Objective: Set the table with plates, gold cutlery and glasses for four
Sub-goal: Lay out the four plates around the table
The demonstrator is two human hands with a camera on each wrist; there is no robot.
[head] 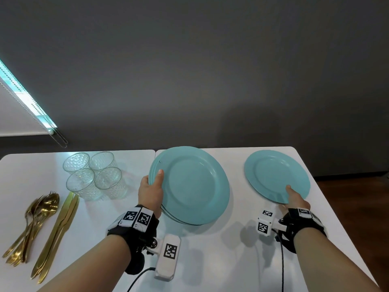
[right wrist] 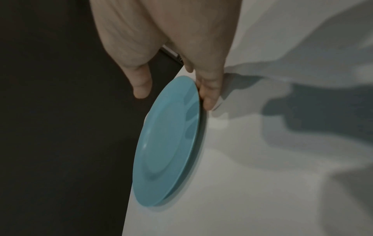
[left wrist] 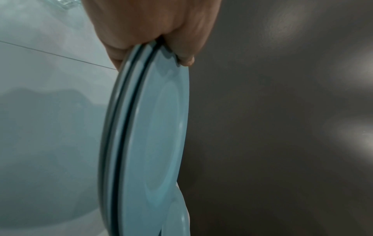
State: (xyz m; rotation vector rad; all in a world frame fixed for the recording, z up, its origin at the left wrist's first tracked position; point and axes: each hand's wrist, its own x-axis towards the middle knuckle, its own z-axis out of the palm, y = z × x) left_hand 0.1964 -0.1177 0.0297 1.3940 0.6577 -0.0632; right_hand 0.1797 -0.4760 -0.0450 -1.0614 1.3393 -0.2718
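My left hand [head: 154, 186] grips a stack of three teal plates [head: 193, 186] by its left rim, thumb on top and fingers underneath, holding it above the white table [head: 210, 253]. In the left wrist view the stack [left wrist: 153, 127] is edge-on with my left hand [left wrist: 153, 59] clamped on its rim. A single teal plate [head: 275, 175] lies near the table's far right corner. My right hand [head: 293, 198] is at its near rim. In the right wrist view its fingers [right wrist: 209, 95] touch the rim of this plate [right wrist: 169, 143] and the thumb [right wrist: 141, 86] stands off it.
Several clear glasses [head: 94, 175] are clustered at the back left. Gold spoons and forks [head: 37, 216] and gold knives [head: 61, 228] lie in piles at the left front. The table's right edge [head: 328, 199] runs close beside the single plate, with dark floor beyond.
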